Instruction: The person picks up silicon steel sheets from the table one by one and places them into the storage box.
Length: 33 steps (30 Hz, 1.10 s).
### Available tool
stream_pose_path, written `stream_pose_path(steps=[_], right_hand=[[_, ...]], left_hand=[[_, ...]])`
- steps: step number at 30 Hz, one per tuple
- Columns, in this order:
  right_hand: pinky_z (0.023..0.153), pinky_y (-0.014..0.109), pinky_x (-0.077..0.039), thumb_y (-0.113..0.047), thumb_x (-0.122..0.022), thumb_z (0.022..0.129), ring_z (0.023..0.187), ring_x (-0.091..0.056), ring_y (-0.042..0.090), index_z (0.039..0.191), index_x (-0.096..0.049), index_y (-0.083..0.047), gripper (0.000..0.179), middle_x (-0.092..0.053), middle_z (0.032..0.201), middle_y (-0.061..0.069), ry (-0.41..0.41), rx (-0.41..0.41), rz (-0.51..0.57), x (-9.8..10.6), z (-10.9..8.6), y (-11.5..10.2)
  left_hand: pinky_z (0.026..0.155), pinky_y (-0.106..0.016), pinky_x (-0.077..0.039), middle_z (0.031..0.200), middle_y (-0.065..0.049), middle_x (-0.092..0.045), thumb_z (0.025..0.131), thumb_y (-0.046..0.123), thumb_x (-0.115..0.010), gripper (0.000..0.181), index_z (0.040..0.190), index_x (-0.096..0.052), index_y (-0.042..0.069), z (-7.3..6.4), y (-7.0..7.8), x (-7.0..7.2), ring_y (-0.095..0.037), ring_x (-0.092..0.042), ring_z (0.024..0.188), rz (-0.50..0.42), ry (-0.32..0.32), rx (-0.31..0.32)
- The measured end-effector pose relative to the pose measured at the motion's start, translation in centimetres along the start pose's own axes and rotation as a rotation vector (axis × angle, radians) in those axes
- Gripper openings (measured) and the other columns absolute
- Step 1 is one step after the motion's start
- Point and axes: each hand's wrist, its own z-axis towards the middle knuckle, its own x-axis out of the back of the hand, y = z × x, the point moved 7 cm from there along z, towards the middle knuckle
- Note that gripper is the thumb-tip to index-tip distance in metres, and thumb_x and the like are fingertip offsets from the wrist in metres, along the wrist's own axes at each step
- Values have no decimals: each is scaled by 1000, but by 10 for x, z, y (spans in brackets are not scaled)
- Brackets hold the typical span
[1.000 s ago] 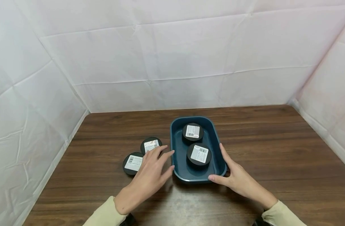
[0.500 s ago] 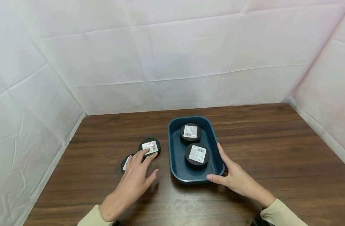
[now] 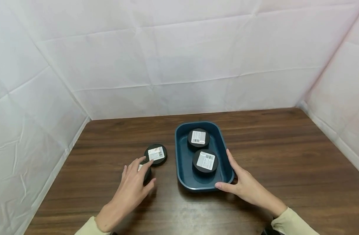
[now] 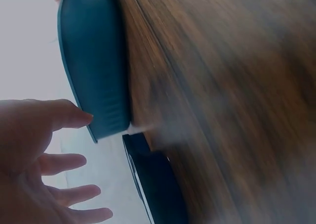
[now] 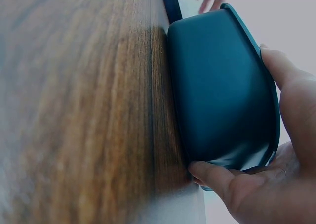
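My left hand point(image 3: 130, 186) hovers, fingers spread, over a flat round black container point(image 3: 148, 175) with a white label, covering most of it. Just beyond lies a similar round black container point(image 3: 160, 159), its barcode label facing up. In the left wrist view the fingers are apart above a dark container point(image 4: 160, 182). My right hand point(image 3: 245, 184) holds the near right corner of a dark teal rectangular tray point(image 3: 183, 178), thumb at the near rim and fingers along the right side. Inside the tray sit two more labelled black containers, one farther point(image 3: 198, 143) and one nearer point(image 3: 205, 169).
A brown wooden tabletop point(image 3: 270, 147) lies beneath everything. White creased sheeting point(image 3: 182, 65) rises behind the table and along both sides. Pale sleeves cover both forearms.
My left hand has moved left, away from the tray's left side, past the farther loose container to the nearer one. The right hand stays on the tray, which keeps its place.
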Motion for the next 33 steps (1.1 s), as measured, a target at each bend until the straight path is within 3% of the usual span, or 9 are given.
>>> stream_pose_path(steps=[6,12,19,26,33], right_hand=[[89,36,-50,-47,-74,89,109,-59,23,161,9,-34,111,-29,163,22,-8,-2,7,0,1,1],[90,37,-51,-47,-74,89,114,-58,25,161,9,-34,111,-24,165,22,-4,-9,2,1,1,1],[91,37,-52,-46,-74,89,116,-59,25,161,9,-34,110,-26,163,23,-6,-6,10,0,1,2],[84,27,-51,-44,-75,89,105,-61,20,161,9,-36,110,-31,161,23,-6,-5,25,-1,1,2],[89,32,-53,-44,-75,90,110,-61,22,161,8,-35,110,-29,162,23,-4,1,28,-2,0,1]], left_hand=[[101,-78,-37,143,-25,-51,85,16,-80,56,135,-60,4,0,-14,-2,-45,-49,132,-2,-23,45],[97,-71,-45,142,-30,-50,83,15,-81,58,135,-60,0,1,-22,-5,-50,-49,131,-10,-44,46],[97,-66,-48,146,-30,-46,84,18,-82,62,138,-57,0,2,-30,-14,-51,-45,134,-36,-152,91],[96,-63,-51,148,-30,-45,83,18,-83,63,138,-57,1,5,-35,-16,-49,-46,134,-39,-194,82],[96,-59,-52,147,-30,-45,82,16,-84,63,138,-58,2,5,-37,-17,-49,-47,134,-45,-200,73]])
